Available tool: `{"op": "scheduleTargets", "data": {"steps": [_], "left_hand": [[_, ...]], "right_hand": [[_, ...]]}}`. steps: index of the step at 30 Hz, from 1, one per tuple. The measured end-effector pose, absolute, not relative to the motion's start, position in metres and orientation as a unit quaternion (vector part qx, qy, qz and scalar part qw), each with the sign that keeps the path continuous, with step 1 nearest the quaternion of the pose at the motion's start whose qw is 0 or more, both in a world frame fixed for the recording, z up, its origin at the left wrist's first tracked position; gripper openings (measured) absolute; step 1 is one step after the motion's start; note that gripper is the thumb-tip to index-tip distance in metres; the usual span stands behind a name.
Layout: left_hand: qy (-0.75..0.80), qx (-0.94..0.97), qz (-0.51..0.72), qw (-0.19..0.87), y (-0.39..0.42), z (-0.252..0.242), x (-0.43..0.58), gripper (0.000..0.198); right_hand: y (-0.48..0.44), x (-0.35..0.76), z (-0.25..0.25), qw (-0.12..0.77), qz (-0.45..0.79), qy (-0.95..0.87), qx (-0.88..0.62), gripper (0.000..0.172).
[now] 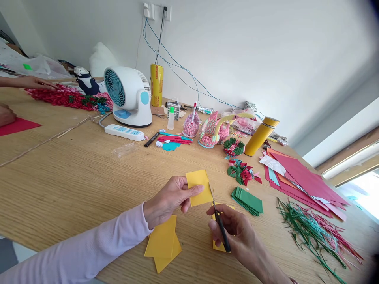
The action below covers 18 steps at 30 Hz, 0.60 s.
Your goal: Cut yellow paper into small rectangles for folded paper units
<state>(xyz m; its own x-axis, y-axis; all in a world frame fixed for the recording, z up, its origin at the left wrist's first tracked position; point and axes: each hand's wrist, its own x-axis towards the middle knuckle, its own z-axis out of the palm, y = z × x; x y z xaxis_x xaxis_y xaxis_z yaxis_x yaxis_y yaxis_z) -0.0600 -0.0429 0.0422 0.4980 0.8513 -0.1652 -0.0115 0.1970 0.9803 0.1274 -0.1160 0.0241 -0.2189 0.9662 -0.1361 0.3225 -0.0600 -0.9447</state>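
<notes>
My left hand (168,199) pinches a small yellow paper rectangle (199,187) between thumb and fingers, holding it above the wooden table (74,177). My right hand (237,232) is closed on black-handled scissors (219,223), whose blades reach up to the paper's right edge. More yellow paper pieces (162,244) lie on the table under my left wrist. Another yellow piece (217,246) lies beneath my right hand.
A stack of green paper (247,200), folded red and green pieces (241,171), red sheets (304,181) and paper strips (314,232) lie to the right. Behind stand paper swans (209,132), a yellow flask (260,136), a fan (128,96) and a power strip (124,132). Another person's hand (29,82) is far left.
</notes>
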Motion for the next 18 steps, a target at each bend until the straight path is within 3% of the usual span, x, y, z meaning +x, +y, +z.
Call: {"op": "scheduleTargets", "data": {"steps": [18], "left_hand": [[0.381, 0.543, 0.315, 0.679, -0.043, 0.041, -0.06, 0.039]], "right_hand": [[-0.117, 0.125, 0.04, 0.318, 0.509, -0.62, -0.506, 0.043]]}}
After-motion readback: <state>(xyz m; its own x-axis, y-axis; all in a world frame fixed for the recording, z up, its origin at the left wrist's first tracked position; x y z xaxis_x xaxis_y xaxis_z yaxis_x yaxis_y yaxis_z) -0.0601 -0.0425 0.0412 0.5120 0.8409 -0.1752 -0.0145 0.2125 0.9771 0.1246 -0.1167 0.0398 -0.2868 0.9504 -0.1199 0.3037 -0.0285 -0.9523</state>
